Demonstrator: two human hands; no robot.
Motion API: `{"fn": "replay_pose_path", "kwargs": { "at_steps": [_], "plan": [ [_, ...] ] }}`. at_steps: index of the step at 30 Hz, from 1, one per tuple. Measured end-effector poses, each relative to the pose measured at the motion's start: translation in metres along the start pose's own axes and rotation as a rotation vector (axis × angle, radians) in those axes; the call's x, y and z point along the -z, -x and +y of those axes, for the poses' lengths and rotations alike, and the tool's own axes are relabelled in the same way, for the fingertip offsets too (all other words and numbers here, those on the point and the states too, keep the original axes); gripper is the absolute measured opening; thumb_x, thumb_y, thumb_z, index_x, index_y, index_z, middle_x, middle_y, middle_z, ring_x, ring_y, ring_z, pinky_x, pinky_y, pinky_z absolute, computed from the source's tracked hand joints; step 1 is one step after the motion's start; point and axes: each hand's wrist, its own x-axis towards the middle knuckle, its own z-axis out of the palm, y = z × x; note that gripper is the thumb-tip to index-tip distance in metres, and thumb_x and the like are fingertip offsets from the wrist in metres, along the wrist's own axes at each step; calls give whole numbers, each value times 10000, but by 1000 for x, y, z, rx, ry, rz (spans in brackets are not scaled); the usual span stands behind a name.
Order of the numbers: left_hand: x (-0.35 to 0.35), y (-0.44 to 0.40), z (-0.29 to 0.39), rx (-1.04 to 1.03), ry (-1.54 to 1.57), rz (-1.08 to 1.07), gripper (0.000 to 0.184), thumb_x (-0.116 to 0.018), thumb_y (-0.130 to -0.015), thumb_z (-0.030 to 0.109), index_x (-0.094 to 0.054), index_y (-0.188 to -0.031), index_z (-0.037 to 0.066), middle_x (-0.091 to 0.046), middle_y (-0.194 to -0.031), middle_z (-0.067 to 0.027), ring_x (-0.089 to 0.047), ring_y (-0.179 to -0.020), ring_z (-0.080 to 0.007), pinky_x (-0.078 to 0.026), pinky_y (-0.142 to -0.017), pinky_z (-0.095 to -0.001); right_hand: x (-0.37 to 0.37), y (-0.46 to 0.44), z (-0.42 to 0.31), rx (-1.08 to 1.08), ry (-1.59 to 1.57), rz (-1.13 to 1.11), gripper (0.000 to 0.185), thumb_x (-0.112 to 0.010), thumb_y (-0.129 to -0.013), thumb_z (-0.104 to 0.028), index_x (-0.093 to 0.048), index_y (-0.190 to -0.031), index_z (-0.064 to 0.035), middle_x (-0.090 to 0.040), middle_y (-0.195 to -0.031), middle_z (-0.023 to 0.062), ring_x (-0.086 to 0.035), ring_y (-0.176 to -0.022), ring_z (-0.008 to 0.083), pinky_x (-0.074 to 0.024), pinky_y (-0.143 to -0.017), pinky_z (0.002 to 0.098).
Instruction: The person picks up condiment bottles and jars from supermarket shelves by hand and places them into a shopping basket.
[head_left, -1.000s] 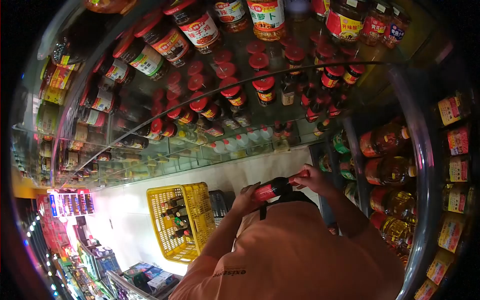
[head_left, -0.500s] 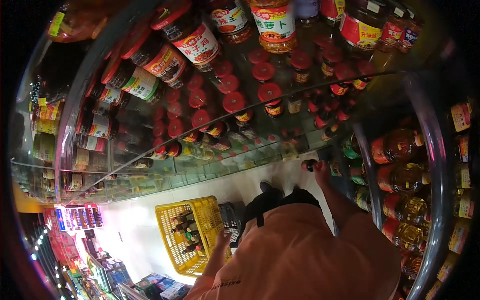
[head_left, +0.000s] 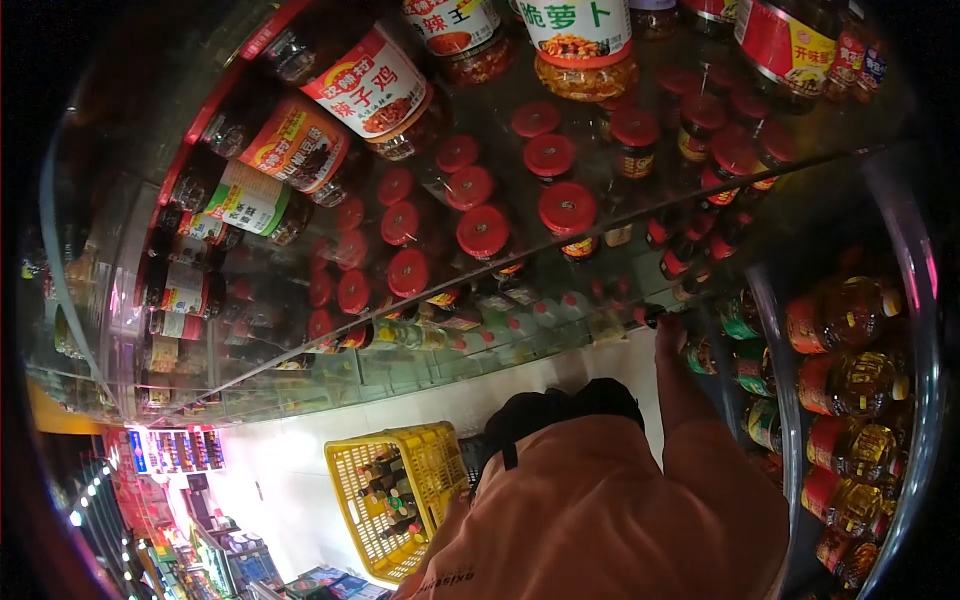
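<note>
My right hand (head_left: 671, 332) is stretched forward to the lower shelf at the right end. Its fingers are closed round a small dark bottle (head_left: 652, 319), mostly hidden by the hand and the shelf edge. Around it are small jars with red lids (head_left: 676, 262) and green-labelled bottles (head_left: 701, 355). My left hand (head_left: 463, 498) is low beside the yellow shopping basket (head_left: 447, 480), largely hidden by my shirt, so its fingers cannot be made out. Several bottles (head_left: 392, 490) with dark bodies lie inside the basket.
Glass shelves (head_left: 500, 268) hold red-lidded jars (head_left: 482, 232) close in front of me, with large labelled jars (head_left: 370, 85) above. Oil bottles (head_left: 855, 385) line the right behind a metal rail (head_left: 925, 270). Boxed goods (head_left: 325, 580) stand at lower left.
My right hand has moved forward and right to the shelf with the dark bottle. My left hand is now more hidden behind my shirt. The view has shifted closer to the shelves.
</note>
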Motion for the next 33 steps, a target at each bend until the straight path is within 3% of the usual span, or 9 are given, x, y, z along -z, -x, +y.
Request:
{"fn": "replay_pose_path", "kwargs": {
  "at_steps": [3, 6, 16, 18, 21, 24, 28, 30, 33],
  "plan": [
    [15, 4, 24, -48, 11, 59, 334, -678, -891, 319, -714, -1131, 89, -744, -1049, -151, -706, -1019, -311, -529, -831, -411, 13, 4, -23, -137, -139, -63, 332, -730, -820, -335, -714, -1025, -74, -716, -1025, 187, -677, -947, 399, -524, -823, 483],
    [-10, -34, -26, -50, 308, 92, 350, -671, -898, 330, -695, -1145, 82, -739, -1034, -167, -705, -999, -336, -531, -810, -423, 7, 8, -27, -117, -346, -7, 340, -731, -821, -340, -711, -1029, -73, -712, -1044, 197, -670, -979, 401, -519, -827, 493],
    [-17, -38, -29, -41, 173, 63, 319, -659, -904, 317, -688, -1131, 95, -727, -979, -175, -695, -963, -361, -523, -794, -442, -4, -7, -46, -198, -286, -33, 351, -705, -853, -327, -681, -1117, -96, -712, -1074, 170, -687, -987, 357, -520, -845, 484],
    [-19, -40, -36, -48, 181, 67, 312, -656, -905, 315, -686, -1128, 98, -724, -967, -176, -693, -955, -367, -521, -791, -446, -8, -2, -46, -70, -504, 95, 329, -685, -876, -301, -677, -1139, -103, -708, -1051, 179, -681, -983, 356, -519, -848, 456],
    [-24, -47, -52, -77, 204, 87, 302, -651, -907, 311, -684, -1124, 103, -720, -949, -179, -690, -943, -375, -519, -786, -453, -5, -3, -43, 78, -531, 9, 316, -631, -961, -321, -687, -1116, -51, -696, -1119, 139, -665, -992, 281, -510, -827, 400],
    [-34, -56, -67, -177, 254, 156, 292, -647, -909, 306, -681, -1120, 107, -716, -931, -182, -686, -931, -384, -516, -781, -459, -18, -8, -38, 174, -747, 60, 244, -697, -924, -249, -647, -1070, -60, -676, -1015, 94, -632, -937, 241, -486, -838, 359],
    [-24, -43, -44, 11, 182, 25, 298, -663, -898, 276, -679, -1134, 95, -728, -981, -157, -695, -945, -336, -525, -803, -429, -12, -19, -41, 117, -546, -59, 239, -742, -891, -216, -611, -1034, -77, -645, -948, 60, -602, -913, 205, -472, -843, 350],
    [-25, -39, -37, 24, 169, 17, 298, -663, -898, 274, -679, -1135, 94, -728, -985, -156, -695, -947, -333, -525, -805, -427, -19, -29, -41, 303, -725, -122, 452, -740, -900, -359, -644, -1236, -73, -689, -1139, 97, -641, -1040, 263, -493, -911, 393],
    [-27, -33, -32, 31, 156, 13, 299, -662, -897, 270, -679, -1138, 93, -729, -992, -153, -696, -949, -328, -526, -808, -424, -5, -31, -57, 217, -569, -216, 452, -730, -910, -341, -637, -1259, -69, -681, -1119, 97, -631, -1080, 247, -490, -928, 410]
  ]
}}
